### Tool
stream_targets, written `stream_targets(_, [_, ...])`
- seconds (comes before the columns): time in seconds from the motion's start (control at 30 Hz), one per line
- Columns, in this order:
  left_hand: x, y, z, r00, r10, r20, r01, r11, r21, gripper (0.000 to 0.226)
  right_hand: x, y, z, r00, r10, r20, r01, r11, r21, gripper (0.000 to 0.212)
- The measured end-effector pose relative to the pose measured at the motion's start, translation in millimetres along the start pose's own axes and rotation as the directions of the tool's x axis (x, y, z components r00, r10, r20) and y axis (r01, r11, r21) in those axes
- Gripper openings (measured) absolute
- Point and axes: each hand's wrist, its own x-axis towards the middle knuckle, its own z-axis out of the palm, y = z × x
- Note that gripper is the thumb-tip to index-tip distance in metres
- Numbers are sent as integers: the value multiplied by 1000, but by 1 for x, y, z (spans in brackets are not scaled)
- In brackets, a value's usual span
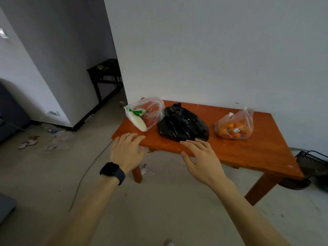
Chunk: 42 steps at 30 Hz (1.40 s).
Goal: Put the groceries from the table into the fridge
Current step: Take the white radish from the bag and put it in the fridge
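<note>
The groceries sit in three bags along the wooden table (248, 153): a clear bag with a white radish (140, 119) at the left end, a black bag (182, 124) in the middle, and a clear bag of oranges (234, 127) toward the right. None is in our grasp yet. Our left hand (126, 150) hovers over the near left corner, fingers loosely spread and holding nothing, just short of the radish. Our right hand (202, 158) is likewise spread and empty, fingertips near the black bag's front edge.

The radish pokes out of its bag's mouth, so lifting from the wrong side would likely let it slide out. The orange bag looks thin and loosely gathered, and fruit could spill if we grab low. We cannot see into the black bag, so its weight may surprise us.

A cable (88, 171) trails across the floor to our left, with scattered litter (30, 142) beyond; either could catch a foot while we carry. We cannot make out the fridge from here.
</note>
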Motion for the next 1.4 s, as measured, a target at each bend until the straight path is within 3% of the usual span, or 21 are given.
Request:
stream_targets(0.2, [83, -50, 40, 992, -8, 126, 1, 999, 53, 46, 101, 0, 61, 995, 34, 94, -40, 997, 68, 44])
stream_targets(0.5, [179, -106, 93, 971, 35, 238, -50, 997, 57, 45, 214, 5, 151, 959, 79, 273, -84, 996, 7, 44])
stream_targets(0.73, [286, -152, 149, 898, 202, 392, -244, 968, 60, 47, 294, 2, 239, 898, 158, 410, -174, 985, 3, 44])
stream_targets(0.97, [417, -178, 205, 683, 489, 543, -608, 792, 52, 46, 379, -15, 322, 780, 385, 493, -432, 902, -20, 46])
stream_targets(1.13, [470, -173, 248, 452, 625, 636, -803, 596, -15, 41, 414, -10, 367, 641, 545, 541, -637, 770, -21, 48])
stream_targets(1.27, [484, -173, 278, 237, 636, 734, -884, 455, -109, 48, 415, 0, 395, 518, 677, 523, -820, 568, 77, 38])
stream_targets(1.4, [492, -175, 298, 152, 647, 747, -921, 367, -131, 52, 396, 11, 416, 369, 776, 511, -927, 345, 144, 43])
